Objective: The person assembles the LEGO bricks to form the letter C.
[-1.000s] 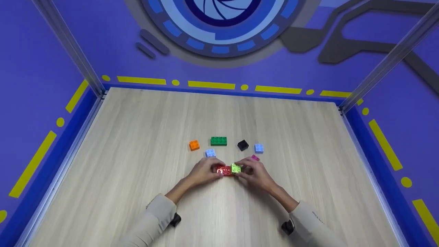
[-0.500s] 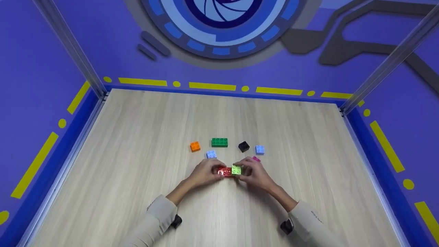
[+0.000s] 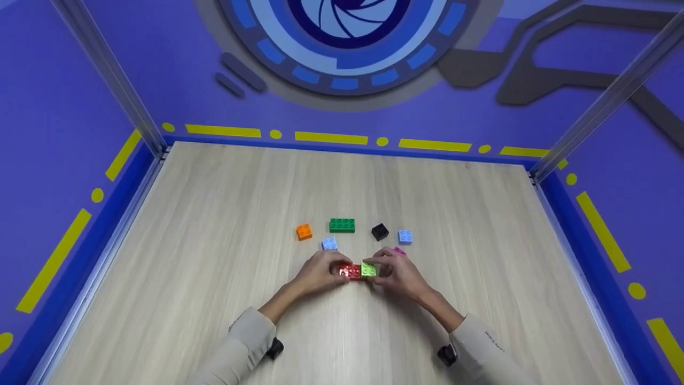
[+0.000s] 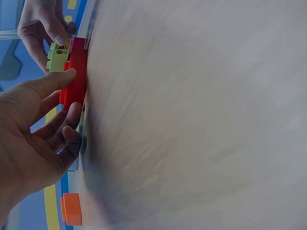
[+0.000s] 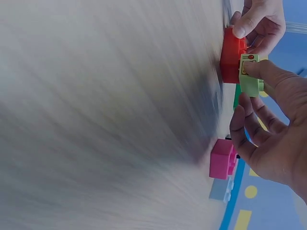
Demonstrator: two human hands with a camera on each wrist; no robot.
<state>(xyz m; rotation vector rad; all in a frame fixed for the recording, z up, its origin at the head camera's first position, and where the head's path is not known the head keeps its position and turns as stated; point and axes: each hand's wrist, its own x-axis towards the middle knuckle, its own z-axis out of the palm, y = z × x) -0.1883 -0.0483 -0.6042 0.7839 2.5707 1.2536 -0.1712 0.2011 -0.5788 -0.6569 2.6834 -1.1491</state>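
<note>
My left hand [image 3: 320,271] grips the left end of a red building brick [image 3: 350,271] lying on the wooden table. A lime green brick [image 3: 368,269] sits at the red brick's right end, with my right hand [image 3: 399,275] pinching it between thumb and finger. In the right wrist view, the lime brick [image 5: 250,76] is on the studded side of the red brick [image 5: 231,55] and juts past its end. A small printed picture shows on the lime brick's side in the left wrist view, partly behind a thumb.
Beyond the hands lie an orange brick [image 3: 304,231], a long green brick [image 3: 342,225], a black brick [image 3: 380,231] and two light blue bricks, one left [image 3: 329,244] and one right [image 3: 405,237]. A magenta brick [image 5: 221,159] lies close to my right hand. Blue-purple walls enclose the table.
The head view has shifted slightly. Both hands keep their hold in nearly the same place, and the lime brick, a little askew at first, now looks straighter along the red one.
</note>
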